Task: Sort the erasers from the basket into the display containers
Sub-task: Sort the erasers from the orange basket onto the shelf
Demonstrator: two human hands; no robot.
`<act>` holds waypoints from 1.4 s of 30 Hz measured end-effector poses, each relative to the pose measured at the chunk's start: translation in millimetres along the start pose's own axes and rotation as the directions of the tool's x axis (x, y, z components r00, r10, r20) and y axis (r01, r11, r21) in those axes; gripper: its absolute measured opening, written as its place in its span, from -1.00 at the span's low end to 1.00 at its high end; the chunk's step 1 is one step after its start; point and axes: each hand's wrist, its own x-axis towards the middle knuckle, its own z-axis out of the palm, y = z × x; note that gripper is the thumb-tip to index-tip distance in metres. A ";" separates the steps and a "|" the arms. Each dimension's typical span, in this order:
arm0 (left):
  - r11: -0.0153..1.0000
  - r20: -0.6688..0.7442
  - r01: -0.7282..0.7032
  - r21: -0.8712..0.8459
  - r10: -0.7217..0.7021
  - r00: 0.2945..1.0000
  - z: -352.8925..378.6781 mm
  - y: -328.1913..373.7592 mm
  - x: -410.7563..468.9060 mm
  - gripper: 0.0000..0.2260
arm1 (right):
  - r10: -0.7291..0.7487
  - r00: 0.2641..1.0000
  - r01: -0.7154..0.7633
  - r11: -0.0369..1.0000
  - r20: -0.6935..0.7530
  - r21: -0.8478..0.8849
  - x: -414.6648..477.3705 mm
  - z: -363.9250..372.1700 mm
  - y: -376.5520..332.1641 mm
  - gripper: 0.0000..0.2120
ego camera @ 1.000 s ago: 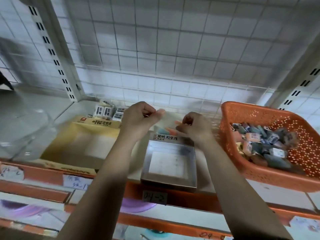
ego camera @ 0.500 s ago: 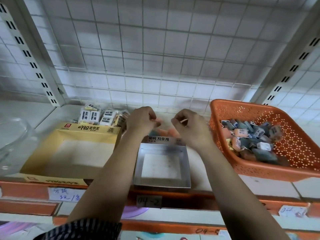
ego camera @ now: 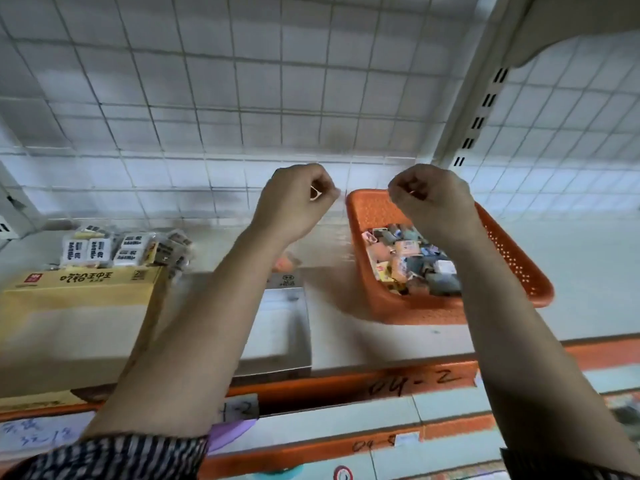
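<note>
Hovering right hand (ego camera: 431, 199) overlaps basket's (ego camera: 415, 313) far rim.

Orange shelf edge (ego camera: 346, 386), lower centre-right: handwritten "04-2"; paper tag (ego camera: 239, 408) to its left: only "-2" legible; lower rail (ego camera: 457, 429): handwritten "04-", last digit unclear; yellow box (ego camera: 86, 282), left: inverted Korean print and red logo, not readable; grey box (ego camera: 287, 282) label, centre, and blue handwritten label (ego camera: 31, 434), lower left: illegible.
</note>
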 end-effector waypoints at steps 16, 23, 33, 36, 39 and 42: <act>0.990 0.229 -0.106 -0.090 0.124 0.966 95.0 67.5 7.3 -0.95 | 0.194 0.859 0.015 0.915 0.473 -0.402 -18.7 -48.1 114.8 -0.84; 0.992 0.221 -0.026 -0.123 0.053 0.974 100.8 64.8 2.6 -0.94 | 0.244 0.788 0.072 0.876 0.565 -0.478 -6.4 -43.6 118.7 -0.74; 0.994 0.202 -0.027 -0.105 0.048 0.978 107.0 60.9 -1.1 -0.95 | 0.291 0.688 0.024 0.906 0.665 -0.422 9.6 -42.1 123.8 -0.77; 0.995 0.194 -0.030 -0.095 0.048 0.980 107.2 59.6 -1.1 -0.93 | 0.292 0.692 -0.026 0.924 0.660 -0.382 8.1 -41.6 127.8 -0.81; 0.995 0.189 -0.029 -0.090 0.046 0.981 108.4 58.3 -1.7 -0.94 | 0.287 0.710 -0.055 0.933 0.644 -0.356 7.4 -40.2 131.1 -0.76; 0.995 0.187 -0.028 -0.092 0.045 0.981 108.5 57.6 -1.8 -0.95 | 0.283 0.718 -0.096 0.945 0.636 -0.312 8.9 -37.6 132.9 -0.78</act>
